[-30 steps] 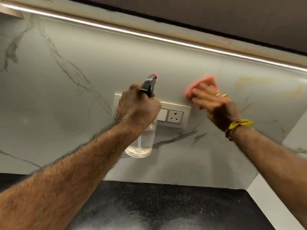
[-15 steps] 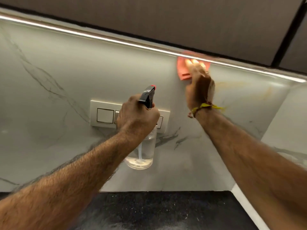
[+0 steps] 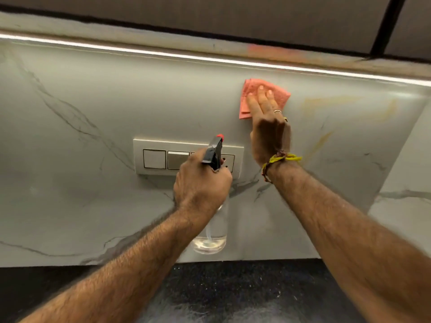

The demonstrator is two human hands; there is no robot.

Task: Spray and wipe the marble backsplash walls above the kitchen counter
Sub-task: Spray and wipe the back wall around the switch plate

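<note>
The grey-veined marble backsplash point(image 3: 88, 201) fills the middle of the view. My left hand point(image 3: 200, 185) grips the neck of a clear spray bottle point(image 3: 211, 238) with a black, red-tipped nozzle point(image 3: 213, 151), held upright in front of the switch plate. My right hand point(image 3: 268, 127) lies flat on the wall and presses a folded pink cloth point(image 3: 251, 89) against the marble, above and to the right of the plate. Yellowish streaks point(image 3: 326, 136) mark the wall to the right of the cloth.
A white switch and socket plate point(image 3: 163, 157) sits in the wall, partly behind the bottle. A lit strip point(image 3: 116, 48) runs under the dark upper cabinets point(image 3: 256, 17). The black speckled counter point(image 3: 233, 292) lies below. A side wall point(image 3: 405, 183) meets the backsplash at the right corner.
My right hand has slid the pink cloth down from the lit strip at the wall's top edge. The left hand with the bottle has hardly moved relative to the wall.
</note>
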